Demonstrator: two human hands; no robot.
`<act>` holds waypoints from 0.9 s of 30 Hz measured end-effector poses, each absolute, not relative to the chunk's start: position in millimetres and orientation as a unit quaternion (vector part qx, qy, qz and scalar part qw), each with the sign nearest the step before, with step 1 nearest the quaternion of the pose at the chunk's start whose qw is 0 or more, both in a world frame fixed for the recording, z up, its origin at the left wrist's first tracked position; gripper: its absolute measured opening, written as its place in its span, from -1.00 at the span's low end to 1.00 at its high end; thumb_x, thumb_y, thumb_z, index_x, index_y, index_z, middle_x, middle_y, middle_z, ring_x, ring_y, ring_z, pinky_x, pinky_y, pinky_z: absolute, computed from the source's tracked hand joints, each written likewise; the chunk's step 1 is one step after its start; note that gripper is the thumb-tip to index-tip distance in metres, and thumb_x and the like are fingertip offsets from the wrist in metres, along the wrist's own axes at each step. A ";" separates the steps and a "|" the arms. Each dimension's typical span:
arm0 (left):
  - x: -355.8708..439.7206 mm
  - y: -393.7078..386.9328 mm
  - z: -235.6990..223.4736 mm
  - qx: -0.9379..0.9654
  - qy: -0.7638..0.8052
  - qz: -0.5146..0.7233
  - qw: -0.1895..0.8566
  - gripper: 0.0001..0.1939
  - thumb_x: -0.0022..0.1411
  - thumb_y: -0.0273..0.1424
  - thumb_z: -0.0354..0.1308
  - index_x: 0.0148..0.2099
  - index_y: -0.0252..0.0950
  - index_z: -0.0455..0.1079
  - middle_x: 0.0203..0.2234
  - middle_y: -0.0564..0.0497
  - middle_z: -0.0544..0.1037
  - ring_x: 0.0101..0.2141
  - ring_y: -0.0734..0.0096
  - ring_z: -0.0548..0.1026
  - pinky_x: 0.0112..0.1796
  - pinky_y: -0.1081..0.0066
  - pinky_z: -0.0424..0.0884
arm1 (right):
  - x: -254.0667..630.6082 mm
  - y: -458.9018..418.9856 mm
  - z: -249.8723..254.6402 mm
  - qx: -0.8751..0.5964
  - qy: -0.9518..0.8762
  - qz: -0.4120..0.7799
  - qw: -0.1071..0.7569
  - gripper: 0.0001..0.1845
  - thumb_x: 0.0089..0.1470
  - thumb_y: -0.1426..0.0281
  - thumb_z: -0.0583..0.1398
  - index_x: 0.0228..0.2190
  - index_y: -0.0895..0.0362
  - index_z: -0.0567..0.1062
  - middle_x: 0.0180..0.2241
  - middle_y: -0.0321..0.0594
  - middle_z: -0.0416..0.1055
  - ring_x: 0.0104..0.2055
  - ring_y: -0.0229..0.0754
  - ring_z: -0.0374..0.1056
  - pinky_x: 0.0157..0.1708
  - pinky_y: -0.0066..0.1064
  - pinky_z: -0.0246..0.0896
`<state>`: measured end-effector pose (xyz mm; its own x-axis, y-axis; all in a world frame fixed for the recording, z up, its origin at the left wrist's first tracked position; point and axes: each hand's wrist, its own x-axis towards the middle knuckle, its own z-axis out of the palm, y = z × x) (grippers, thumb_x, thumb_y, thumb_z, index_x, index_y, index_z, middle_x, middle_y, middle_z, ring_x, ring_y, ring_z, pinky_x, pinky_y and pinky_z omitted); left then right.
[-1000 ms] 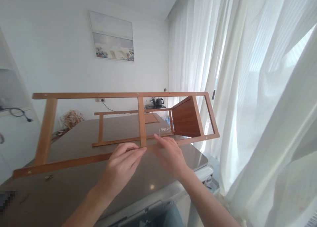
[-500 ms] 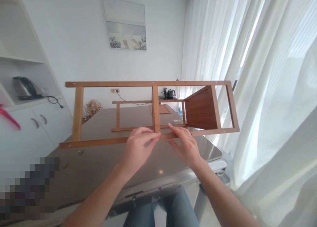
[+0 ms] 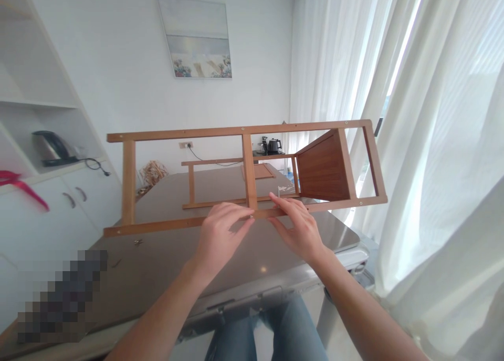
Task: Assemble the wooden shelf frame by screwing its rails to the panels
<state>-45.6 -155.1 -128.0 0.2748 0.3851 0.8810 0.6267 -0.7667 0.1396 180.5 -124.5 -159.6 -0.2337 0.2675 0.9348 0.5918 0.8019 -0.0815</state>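
White walls [image 3: 258, 45] meet a glossy grey-brown table [image 3: 244, 269] that carries a wooden rack [image 3: 249, 172] lying on its side. Its near side is a reddish-brown ladder frame dotted with screw heads [image 3: 243, 129]; a solid panel [image 3: 323, 166] spans to the far side. The right hand's [image 3: 297, 227] grip closes round the lower rail [image 3: 157, 223] beside a thin silver rod [image 3: 279, 191]. The left hand's [image 3: 219, 229] thumb and forefinger nearly meet at a tiny metal fitting [image 3: 252, 217]; I cannot tell whether they pinch it. Both hands hide stretches of rail. Small metal pieces [image 3: 138, 242] lie near the left corner, a flat framed board [image 3: 263, 171] behind. Beyond are a black pot [image 3: 274, 146], an electric kettle [image 3: 50, 146], a framed picture [image 3: 199, 40] and sheer curtains [image 3: 425, 140].
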 end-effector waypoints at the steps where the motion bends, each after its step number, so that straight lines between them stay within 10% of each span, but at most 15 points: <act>1: -45.5 -154.4 -128.3 -0.790 -0.314 -0.512 0.125 -0.91 0.32 -0.45 0.30 -0.13 -0.20 0.59 -0.24 0.05 0.70 -0.20 0.34 0.59 -0.10 0.27 0.48 | 180.5 -124.7 -159.3 -0.278 -0.771 -0.147 0.553 -0.36 0.30 0.41 0.25 0.33 -0.06 0.27 -0.07 -0.16 0.59 -0.02 0.00 0.50 0.03 -0.08 0.45; 27: -46.8 -153.5 -135.2 -0.784 -0.307 -0.509 0.179 -0.89 0.30 -0.49 0.31 -0.14 -0.19 0.55 -0.27 0.01 0.65 -0.20 0.30 0.56 -0.13 0.24 0.46 | 180.9 -125.6 -158.6 -0.277 -0.776 -0.147 0.548 -0.36 0.29 0.42 0.26 0.33 -0.05 0.28 -0.08 -0.17 0.60 -0.05 -0.03 0.51 0.04 -0.11 0.45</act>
<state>-46.8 -153.5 -135.2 0.2937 0.2987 0.9080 0.6632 -0.7478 0.0314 180.9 -125.6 -158.6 -0.2463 0.2690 0.9311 0.5918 0.8026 -0.0753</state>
